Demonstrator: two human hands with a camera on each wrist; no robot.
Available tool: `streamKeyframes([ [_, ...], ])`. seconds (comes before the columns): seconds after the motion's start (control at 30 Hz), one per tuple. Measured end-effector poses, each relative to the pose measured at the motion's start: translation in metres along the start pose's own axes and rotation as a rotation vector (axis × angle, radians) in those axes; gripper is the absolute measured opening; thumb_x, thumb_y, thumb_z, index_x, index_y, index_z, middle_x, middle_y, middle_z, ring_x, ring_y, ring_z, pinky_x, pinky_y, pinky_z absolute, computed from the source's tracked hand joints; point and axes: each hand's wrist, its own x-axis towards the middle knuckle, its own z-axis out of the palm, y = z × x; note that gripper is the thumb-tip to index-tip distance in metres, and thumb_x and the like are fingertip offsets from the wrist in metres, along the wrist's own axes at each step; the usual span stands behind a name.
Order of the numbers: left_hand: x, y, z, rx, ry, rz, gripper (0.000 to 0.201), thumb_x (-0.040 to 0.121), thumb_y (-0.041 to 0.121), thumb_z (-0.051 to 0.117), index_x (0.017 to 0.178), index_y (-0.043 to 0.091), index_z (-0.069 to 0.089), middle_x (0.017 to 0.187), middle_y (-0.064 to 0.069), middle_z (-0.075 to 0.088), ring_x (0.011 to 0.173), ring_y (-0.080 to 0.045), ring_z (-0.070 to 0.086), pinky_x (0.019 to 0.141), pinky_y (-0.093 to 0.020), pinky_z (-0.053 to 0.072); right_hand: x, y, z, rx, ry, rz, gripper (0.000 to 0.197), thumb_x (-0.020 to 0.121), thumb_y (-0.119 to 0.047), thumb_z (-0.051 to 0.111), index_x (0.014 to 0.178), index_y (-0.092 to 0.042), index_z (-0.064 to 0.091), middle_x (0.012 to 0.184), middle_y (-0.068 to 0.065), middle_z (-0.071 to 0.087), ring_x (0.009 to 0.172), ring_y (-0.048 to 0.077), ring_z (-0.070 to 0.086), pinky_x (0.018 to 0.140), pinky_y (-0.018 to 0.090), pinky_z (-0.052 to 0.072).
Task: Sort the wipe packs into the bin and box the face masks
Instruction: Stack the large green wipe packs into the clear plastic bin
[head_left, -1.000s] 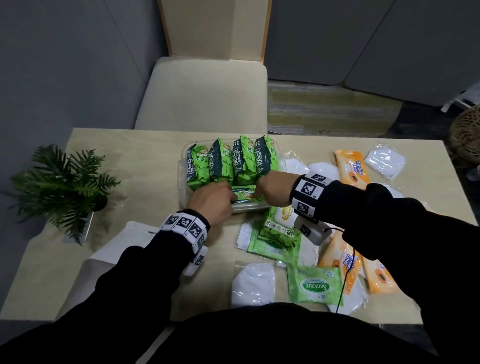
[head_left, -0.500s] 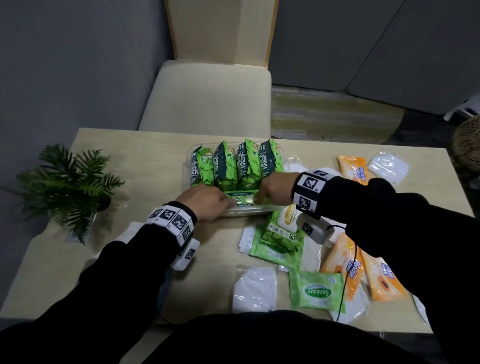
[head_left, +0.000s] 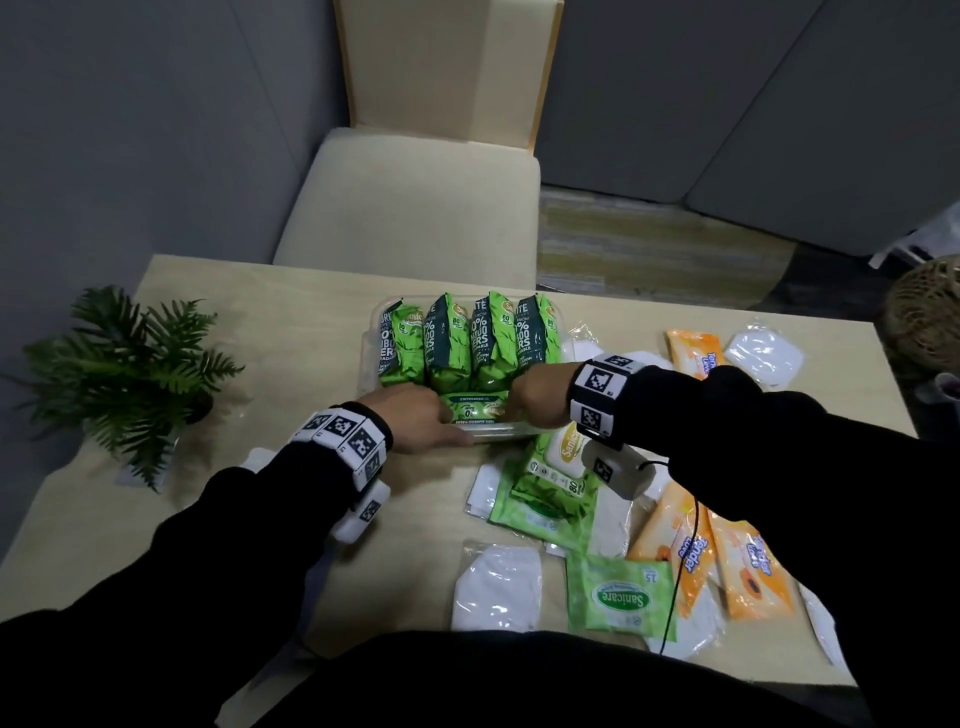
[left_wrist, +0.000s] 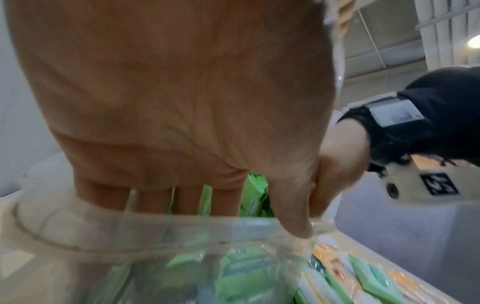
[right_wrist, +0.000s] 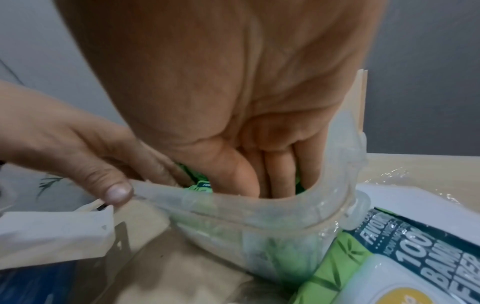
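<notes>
A clear plastic bin (head_left: 375, 332) holds several green wipe packs (head_left: 447, 345) standing on edge. One more green wipe pack (head_left: 475, 408) lies flat along the bin's near side, between my hands. My left hand (head_left: 444, 418) reaches its straight fingers (left_wrist: 192, 195) over the bin's rim (left_wrist: 155, 222) onto that pack, thumb outside on the rim. My right hand (head_left: 514, 405) presses thumb and fingers (right_wrist: 278, 176) straight down at the pack's right end, inside the rim (right_wrist: 233, 207). Bagged white face masks (head_left: 496, 587) lie on the table.
Loose on the table to the right are a large green pack (head_left: 545, 493), a small Sanicare pack (head_left: 618, 597), orange packs (head_left: 691, 551) and another mask (head_left: 763, 351). A white box flap (right_wrist: 57, 232) sits under my left arm. A potted plant (head_left: 130, 374) stands left, a chair (head_left: 410, 197) behind.
Both hands have pushed the flat green pack lower into the near side of the bin. My left hand has slid down to the rim.
</notes>
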Motion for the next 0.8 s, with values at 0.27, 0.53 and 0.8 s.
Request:
streamKeyframes([
  [0.27,0.004,0.024,0.011,-0.172,0.04,0.131,0.08,0.083,0.088,0.045,0.139,0.031,0.054,0.141,-0.004,0.061,0.118,-0.027,0.061,0.1,-0.043,0.049,0.005,-0.013,0.003,0.054,0.079,-0.058,0.035,0.102,-0.019,0.049,0.132,-0.013,0.066,0.12,0.014,0.072,0.108,0.035,0.066,0.092,0.041,0.054],
  [0.53,0.0,0.024,-0.005,-0.075,-0.014,0.068,0.061,0.092,0.075,0.052,0.127,0.027,0.066,0.115,-0.004,0.071,0.103,-0.026,0.065,0.09,-0.038,0.052,0.004,-0.004,-0.004,0.304,0.036,-0.036,0.035,0.103,-0.018,0.05,0.132,-0.018,0.07,0.135,0.004,0.068,0.122,0.025,0.061,0.105,0.033,0.044],
  [0.8,-0.02,-0.011,-0.038,-0.633,0.972,-0.023,0.028,0.092,0.027,0.074,0.12,0.025,0.075,0.113,0.004,0.077,0.104,-0.016,0.069,0.099,-0.034,0.054,-0.038,0.027,-0.024,0.738,0.85,0.026,0.027,0.093,-0.025,0.075,0.119,-0.024,0.072,0.097,-0.007,0.077,0.09,0.011,0.072,0.086,0.033,0.057],
])
